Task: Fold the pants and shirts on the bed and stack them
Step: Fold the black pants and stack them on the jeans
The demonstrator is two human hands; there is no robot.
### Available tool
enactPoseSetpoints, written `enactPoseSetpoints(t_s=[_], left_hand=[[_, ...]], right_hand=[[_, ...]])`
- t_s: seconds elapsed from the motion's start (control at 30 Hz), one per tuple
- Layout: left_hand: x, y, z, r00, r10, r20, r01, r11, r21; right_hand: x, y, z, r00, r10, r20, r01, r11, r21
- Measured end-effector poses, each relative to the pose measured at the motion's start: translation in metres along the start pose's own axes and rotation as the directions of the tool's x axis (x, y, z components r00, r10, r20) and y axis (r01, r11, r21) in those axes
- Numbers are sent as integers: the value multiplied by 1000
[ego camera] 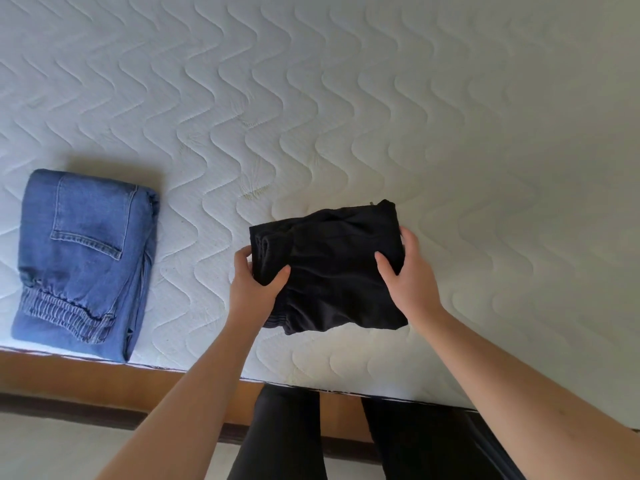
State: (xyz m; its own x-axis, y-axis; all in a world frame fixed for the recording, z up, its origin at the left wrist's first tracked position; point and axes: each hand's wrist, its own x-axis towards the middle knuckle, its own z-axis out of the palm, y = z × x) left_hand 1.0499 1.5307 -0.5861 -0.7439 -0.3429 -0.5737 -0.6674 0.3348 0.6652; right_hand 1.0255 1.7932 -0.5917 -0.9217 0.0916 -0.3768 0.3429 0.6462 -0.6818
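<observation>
A folded black garment [332,265] with an elastic waistband lies near the front edge of the white quilted mattress [346,98]. My left hand [252,282] grips its left side, thumb on top and fingers under the fabric. My right hand [408,275] grips its right side the same way. A folded pair of blue jeans [83,261] lies at the far left of the mattress, apart from the black garment, back pocket facing up.
The brown wooden bed frame [104,379] runs along the front edge of the mattress. My legs in black trousers [294,438] stand against it. Pale floor [52,452] shows at bottom left.
</observation>
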Motion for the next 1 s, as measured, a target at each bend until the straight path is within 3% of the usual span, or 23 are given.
enactPoseSetpoints(t_s=[0.1, 0.23, 0.53, 0.73, 1.0], left_hand=[[-43, 27, -18, 1000, 6, 15, -4, 993, -116], [-100, 60, -56, 997, -38, 69, 62, 916, -397], [-230, 118, -135, 996, -29, 83, 66, 874, -482], [-284, 112, -186, 996, 53, 78, -5, 858, -514], [-320, 37, -262, 980, 66, -188, -166, 797, -581]], right_hand=[[-26, -16, -37, 1000, 4, -30, -3, 999, 52], [-75, -48, -92, 1000, -13, -4, 14, 984, 178], [-160, -126, -170, 973, -227, 46, 206, 938, 278], [-187, -168, -170, 932, -351, 86, 316, 908, 275], [-239, -233, -102, 887, -440, 137, 396, 881, 260]])
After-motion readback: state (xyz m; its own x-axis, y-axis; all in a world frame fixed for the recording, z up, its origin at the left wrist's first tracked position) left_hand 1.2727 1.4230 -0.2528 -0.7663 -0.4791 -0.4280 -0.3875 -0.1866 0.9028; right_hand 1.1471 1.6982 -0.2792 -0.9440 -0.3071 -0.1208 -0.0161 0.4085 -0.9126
